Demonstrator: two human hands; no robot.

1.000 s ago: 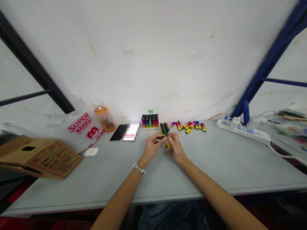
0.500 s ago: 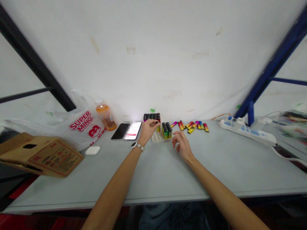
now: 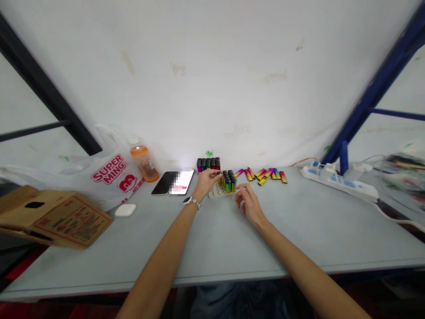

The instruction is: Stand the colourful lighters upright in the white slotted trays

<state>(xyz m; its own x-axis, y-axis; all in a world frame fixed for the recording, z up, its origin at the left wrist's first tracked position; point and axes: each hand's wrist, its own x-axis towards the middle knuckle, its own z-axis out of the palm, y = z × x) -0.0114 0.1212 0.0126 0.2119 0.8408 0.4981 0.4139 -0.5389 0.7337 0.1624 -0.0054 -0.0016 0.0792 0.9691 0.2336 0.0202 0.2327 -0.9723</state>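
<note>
One yellow lighter [image 3: 221, 180] is pinched near its top in the left hand [image 3: 208, 178], apparently to free its base, beside lighters [image 3: 229, 183] the holed tray [image 3: 215, 192] keeps upright; the right hand [image 3: 249, 203] curls loosely, empty.

Widest lane: matte grey tabletop [image 3: 325, 226], from the right hand [image 3: 249, 204] across to the long white plastic power strip [image 3: 341, 184]. Rear of that lane: loose slim yellow-red-purple lighters [image 3: 262, 175] lying flat. Left hand [image 3: 206, 181] is tight: upright black-topped green-yellow lighters [image 3: 229, 184] to its right, packed black-topped multicoloured lighters [image 3: 208, 164] behind, then flat white wall [image 3: 212, 102]. Low white perforated tray [image 3: 217, 192] below its fingertips. Open overhead.
</note>
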